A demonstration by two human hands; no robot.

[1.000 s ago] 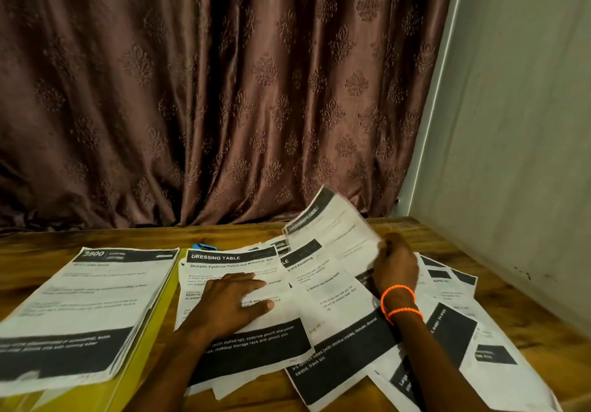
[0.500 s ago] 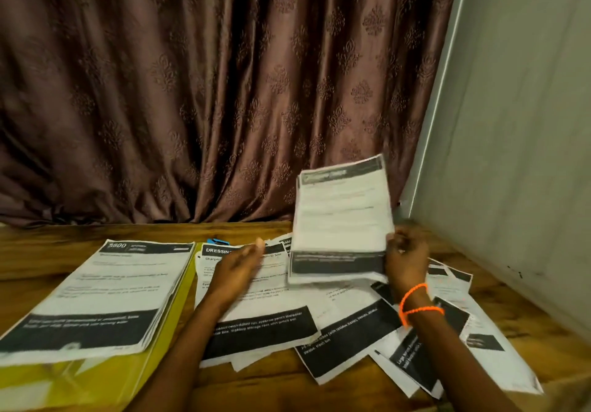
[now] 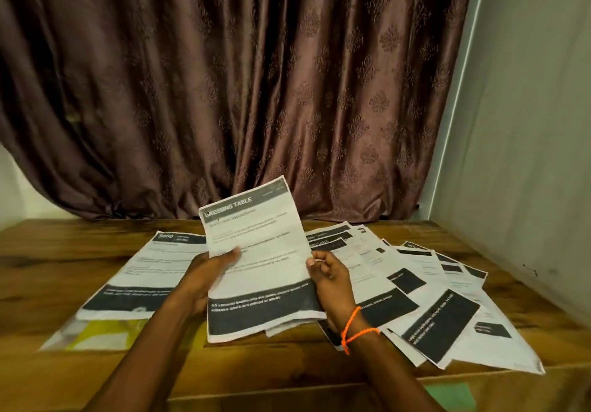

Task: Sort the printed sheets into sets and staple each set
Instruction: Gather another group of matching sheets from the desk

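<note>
Place: above the middle of the brown wooden bench [image 3: 287,367], in front of a brown patterned curtain [image 3: 256,91], a white printed sheet headed "DRESSING TABLE" [image 3: 259,251] is held up, tilted toward the camera.
Left hand [image 3: 204,275]: its grip holds the sheet's left edge, thumb on the printed face, fingers hidden behind the paper.
Right hand [image 3: 329,275]: curled fingers pinch the right edge of the same sheet; an orange thread bracelet [image 3: 355,331] sits on the wrist.
Held paper: more edges show under the bottom corner, so it may be several sheets; I cannot tell how many.
Left pile: a white printed stack with a dark footer band [image 3: 144,277] lies flat on the bench, over a yellow plastic folder [image 3: 105,331].
Right spread: a loose fan of white printed sheets with black blocks [image 3: 425,299] lies overlapping on the bench, unsorted by the look of it.
Stapler: none visible here.
Step in hand: sorting, most likely reading the heading to decide which set this sheet joins.
Next move calls for: matching the heading with like sheets, laying it squarely on them with edges aligned, then returning to the fan for another.
Progress: early; most sheets appear ungrouped, none visibly stapled.
</note>
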